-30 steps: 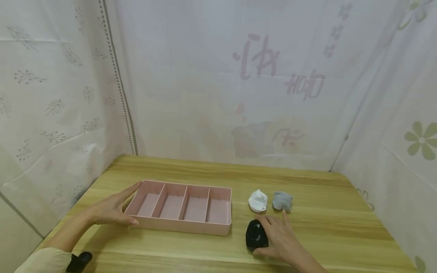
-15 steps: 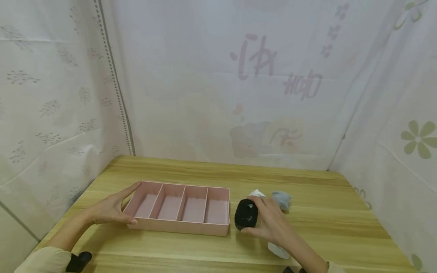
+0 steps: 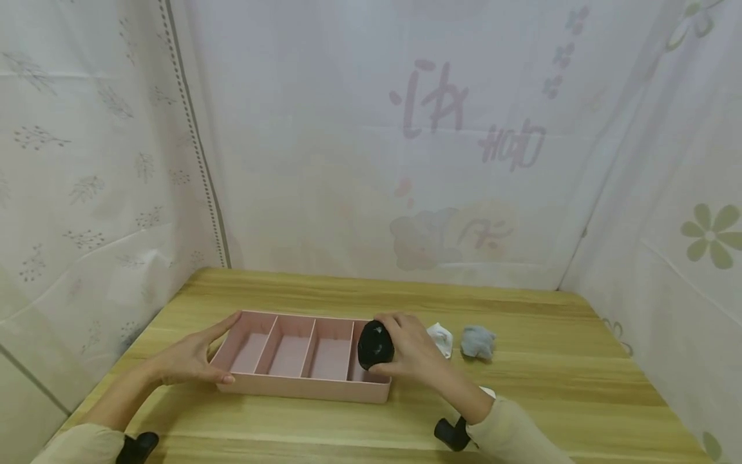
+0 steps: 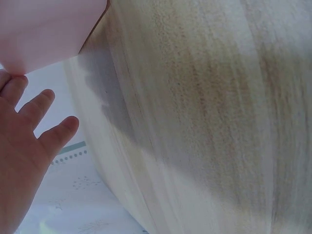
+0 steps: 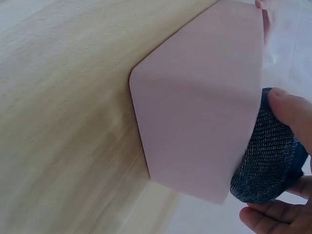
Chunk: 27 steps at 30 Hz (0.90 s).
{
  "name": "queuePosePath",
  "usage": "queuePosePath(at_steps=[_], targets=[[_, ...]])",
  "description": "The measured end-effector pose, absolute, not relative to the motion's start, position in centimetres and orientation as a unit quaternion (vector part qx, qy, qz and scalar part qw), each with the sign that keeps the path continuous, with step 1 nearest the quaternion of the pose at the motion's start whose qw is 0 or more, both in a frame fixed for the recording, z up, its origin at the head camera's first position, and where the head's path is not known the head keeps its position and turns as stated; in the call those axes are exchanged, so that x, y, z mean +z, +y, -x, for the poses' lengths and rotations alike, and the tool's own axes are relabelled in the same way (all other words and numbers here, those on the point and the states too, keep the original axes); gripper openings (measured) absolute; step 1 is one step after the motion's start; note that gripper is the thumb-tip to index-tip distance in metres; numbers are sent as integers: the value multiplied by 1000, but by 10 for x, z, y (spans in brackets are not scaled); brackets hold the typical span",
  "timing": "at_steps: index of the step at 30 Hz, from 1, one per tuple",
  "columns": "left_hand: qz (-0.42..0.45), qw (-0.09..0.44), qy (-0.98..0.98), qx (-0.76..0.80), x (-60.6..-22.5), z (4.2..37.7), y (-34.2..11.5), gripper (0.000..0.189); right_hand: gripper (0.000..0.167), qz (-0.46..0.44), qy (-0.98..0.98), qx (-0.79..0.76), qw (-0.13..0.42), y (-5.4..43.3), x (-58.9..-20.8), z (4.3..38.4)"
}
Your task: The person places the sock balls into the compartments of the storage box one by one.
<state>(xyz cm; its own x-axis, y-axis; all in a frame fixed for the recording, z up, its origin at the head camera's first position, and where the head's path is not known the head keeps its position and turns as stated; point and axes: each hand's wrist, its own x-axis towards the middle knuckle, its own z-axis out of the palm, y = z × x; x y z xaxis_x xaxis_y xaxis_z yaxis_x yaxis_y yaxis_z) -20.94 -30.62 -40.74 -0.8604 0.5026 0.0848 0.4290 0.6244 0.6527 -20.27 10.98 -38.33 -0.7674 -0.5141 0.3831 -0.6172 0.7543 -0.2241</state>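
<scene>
My right hand (image 3: 414, 348) grips a balled-up black sock (image 3: 375, 346) between thumb and fingers, over the rightmost compartment of a pink divided box (image 3: 301, 388). In the right wrist view the dark knit of the sock (image 5: 265, 156) shows beside the box's rim. At the box's left end, my left hand (image 3: 188, 357) holds it, thumb at the front wall and index finger at the back corner. Its other fingers are spread in the left wrist view, close to the box wall (image 4: 44, 36). A white bundle (image 3: 442, 339) and a grey bundle (image 3: 478, 342) lie right of the box.
Part of another white piece (image 3: 489, 392) shows behind the right forearm. The wood-grain table (image 3: 556, 386) is bordered by patterned white curtains (image 3: 324, 161) at the back and sides. Black wrist mounts (image 3: 452, 434) sit near both sleeves.
The right hand has lifted the black sock from the table and carried it left, over the box's rightmost compartment. The left hand keeps its place on the box.
</scene>
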Motion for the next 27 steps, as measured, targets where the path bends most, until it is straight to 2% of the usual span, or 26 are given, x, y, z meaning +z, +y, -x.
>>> queuePosePath(at_steps=[7,15,22,27], targets=[[-265,39,902,338,-408,212,-307,113,75,-332,-936,38,109,92,-377,211],[-265,43,901,341,-412,210,-308,111,76,-302,-948,-96,31,75,-377,214],[-272,32,900,338,-414,211,-307,109,67,-294,-935,-196,35,64,-379,209],[-274,27,902,331,-415,211,-307,109,62,-303,-924,-224,63,63,-380,204]])
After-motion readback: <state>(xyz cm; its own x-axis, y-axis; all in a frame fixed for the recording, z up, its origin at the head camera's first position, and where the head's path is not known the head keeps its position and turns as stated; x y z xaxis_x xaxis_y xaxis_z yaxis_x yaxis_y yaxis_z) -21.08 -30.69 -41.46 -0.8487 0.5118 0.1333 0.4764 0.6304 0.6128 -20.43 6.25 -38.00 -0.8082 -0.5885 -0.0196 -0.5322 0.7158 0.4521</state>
